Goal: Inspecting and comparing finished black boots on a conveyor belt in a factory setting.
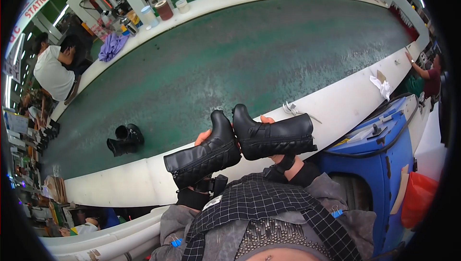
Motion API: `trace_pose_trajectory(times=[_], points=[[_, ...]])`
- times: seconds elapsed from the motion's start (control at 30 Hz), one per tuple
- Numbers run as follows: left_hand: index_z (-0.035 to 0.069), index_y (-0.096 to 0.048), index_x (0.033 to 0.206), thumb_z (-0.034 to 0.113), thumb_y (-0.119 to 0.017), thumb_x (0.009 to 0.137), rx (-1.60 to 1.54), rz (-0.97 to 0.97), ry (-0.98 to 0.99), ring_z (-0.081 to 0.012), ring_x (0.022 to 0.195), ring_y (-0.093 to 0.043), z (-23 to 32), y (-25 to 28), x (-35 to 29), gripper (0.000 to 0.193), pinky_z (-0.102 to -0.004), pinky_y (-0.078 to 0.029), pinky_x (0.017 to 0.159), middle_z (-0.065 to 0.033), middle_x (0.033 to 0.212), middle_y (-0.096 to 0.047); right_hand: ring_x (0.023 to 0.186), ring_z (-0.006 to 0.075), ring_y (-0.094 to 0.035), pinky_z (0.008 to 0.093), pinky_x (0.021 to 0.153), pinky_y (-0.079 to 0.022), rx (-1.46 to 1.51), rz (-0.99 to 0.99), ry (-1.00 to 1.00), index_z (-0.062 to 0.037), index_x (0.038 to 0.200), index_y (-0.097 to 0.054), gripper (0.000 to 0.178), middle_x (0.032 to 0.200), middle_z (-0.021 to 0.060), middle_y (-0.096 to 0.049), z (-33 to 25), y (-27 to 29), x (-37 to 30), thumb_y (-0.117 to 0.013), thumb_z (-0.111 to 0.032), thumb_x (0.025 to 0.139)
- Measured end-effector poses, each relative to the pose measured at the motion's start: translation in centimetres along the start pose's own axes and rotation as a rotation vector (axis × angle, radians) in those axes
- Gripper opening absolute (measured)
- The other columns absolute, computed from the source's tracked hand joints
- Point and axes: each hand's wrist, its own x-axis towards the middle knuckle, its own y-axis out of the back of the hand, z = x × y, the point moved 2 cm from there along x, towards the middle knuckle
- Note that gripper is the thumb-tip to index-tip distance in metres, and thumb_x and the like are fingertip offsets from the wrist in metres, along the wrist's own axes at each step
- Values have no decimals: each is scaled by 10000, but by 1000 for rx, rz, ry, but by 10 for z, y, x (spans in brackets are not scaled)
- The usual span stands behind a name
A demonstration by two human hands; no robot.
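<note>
Two black boots are held side by side in front of me, over the near white ledge. My left hand (203, 137) grips the left boot (206, 157) from beneath; a few fingers show past its upper edge. The right boot (274, 136) rests in my right hand (277, 158), whose fingertips come out above and below the shaft. Both boots lie on their sides, toes close together and pointing away from me, with zips and quilted panels showing. Most of both palms is hidden behind the boots.
A green conveyor belt (230, 54) runs beyond the white ledge (120, 179). Another pair of black boots (126, 140) sits on it at left. Pliers (301, 110) lie on the ledge, right of my boots. A blue machine (379, 165) stands at right. Co-workers (54, 69) sit farther off.
</note>
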Motion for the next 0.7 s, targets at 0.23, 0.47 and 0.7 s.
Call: trace_pose_trajectory(times=[0.23,0.47,0.7], points=[[5,-647,968,307,-463,912,-44,147,-50,-290,740,-680,7,7,-3,358,-414,-576,681,-180,876,-683,714,274,-677,380,663,-575,15,-91,7,47,998,-620,438,876,196,-679,3,5,4,-450,-354,944],[11,-652,953,300,-456,916,-32,202,-65,-272,686,-680,2,-5,-7,352,-381,-578,619,-163,819,-686,781,282,-675,380,740,-562,-7,-141,-52,40,1028,-606,438,913,189,-680,6,-8,3,-448,-359,943],[-30,-566,1133,301,-422,935,146,118,-132,-275,901,-663,3,29,-1,412,-378,-554,800,-202,1010,-647,770,253,-670,370,719,-565,-88,-92,79,15,1011,-611,407,934,154,-674,2,14,10,-483,-363,933]])
